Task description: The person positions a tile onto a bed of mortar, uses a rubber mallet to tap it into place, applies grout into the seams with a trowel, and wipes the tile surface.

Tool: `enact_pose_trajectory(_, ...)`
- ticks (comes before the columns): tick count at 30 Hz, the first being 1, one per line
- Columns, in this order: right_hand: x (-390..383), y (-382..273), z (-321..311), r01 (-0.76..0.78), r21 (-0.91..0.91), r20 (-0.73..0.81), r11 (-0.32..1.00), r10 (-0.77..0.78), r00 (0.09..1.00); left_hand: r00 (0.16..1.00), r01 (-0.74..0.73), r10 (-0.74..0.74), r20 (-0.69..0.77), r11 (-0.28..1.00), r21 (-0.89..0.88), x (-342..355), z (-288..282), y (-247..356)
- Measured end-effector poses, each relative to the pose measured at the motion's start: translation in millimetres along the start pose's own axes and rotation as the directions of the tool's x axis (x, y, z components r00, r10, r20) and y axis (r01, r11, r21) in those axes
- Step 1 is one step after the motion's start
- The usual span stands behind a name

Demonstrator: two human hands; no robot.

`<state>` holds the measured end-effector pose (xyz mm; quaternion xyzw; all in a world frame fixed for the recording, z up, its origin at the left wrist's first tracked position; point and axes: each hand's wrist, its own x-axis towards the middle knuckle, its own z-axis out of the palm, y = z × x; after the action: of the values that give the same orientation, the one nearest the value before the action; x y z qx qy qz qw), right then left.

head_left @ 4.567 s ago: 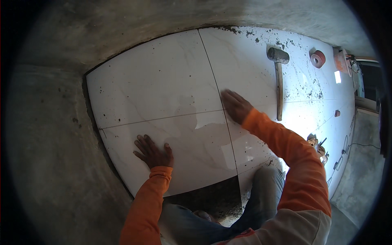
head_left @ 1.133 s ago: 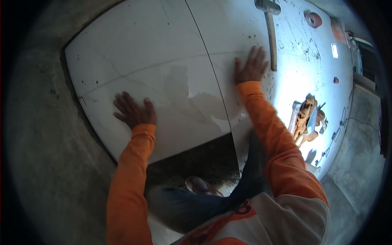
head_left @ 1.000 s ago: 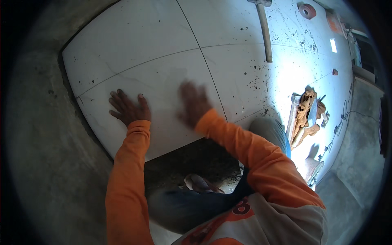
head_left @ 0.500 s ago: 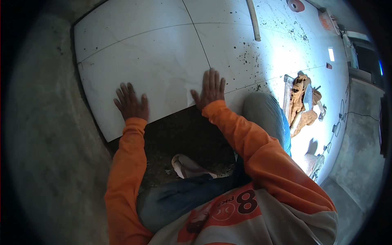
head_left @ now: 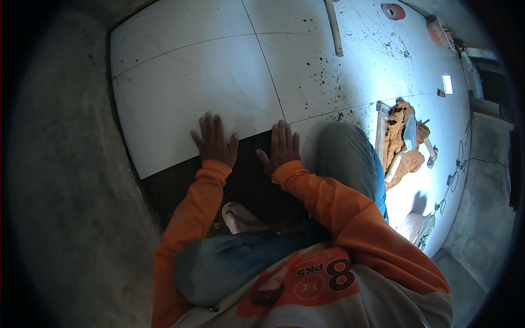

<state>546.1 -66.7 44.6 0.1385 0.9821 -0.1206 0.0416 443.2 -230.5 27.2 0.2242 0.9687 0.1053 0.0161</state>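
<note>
My left hand (head_left: 215,142) is open, its fingers spread over the front edge of a large white floor tile (head_left: 164,120). My right hand (head_left: 283,146) is open too, fingers stretched forward, with the tips by the corner where the tile joints meet. Neither hand holds anything. Below both palms lies a dark, untiled patch of floor (head_left: 240,177). Thin dark joints separate this tile from the ones behind and to the right. Whether the palms press on the tile or hover just over it I cannot tell.
A brown cloth (head_left: 398,123) lies right of my knee with a trowel (head_left: 410,134) and a hammer (head_left: 431,153) on it. Behind are a wooden stick (head_left: 333,30), a reddish roll (head_left: 393,11) and crumbs of mortar. A grey wall (head_left: 65,136) borders the left side.
My left hand has slid right along the tile's front edge, closer to my right hand. My right hand has come back toward me, from the joint line to the tile's corner.
</note>
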Motion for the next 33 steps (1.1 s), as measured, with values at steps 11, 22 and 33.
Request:
enact_pose_trajectory(11, 8, 2, -37, -0.087, -0.029, 0.198, 0.996, 0.091, 0.976, 0.801, -0.575, 0.562, 0.206, 0.818, 0.0, 79, 8, 74)
enact_pose_trajectory(22, 99, 127, -105, -0.343, 0.743, -0.023, 0.575, 0.534, 0.845, 0.749, -0.596, 0.62, 0.232, 0.785, -0.17, 69, 8, 77)
enact_pose_trajectory(33, 107, 130, -95, -0.478, 0.786, 0.176, 0.392, 0.599, 0.781, 0.711, -0.631, 0.663, 0.234, 0.748, -0.203, 66, 10, 77)
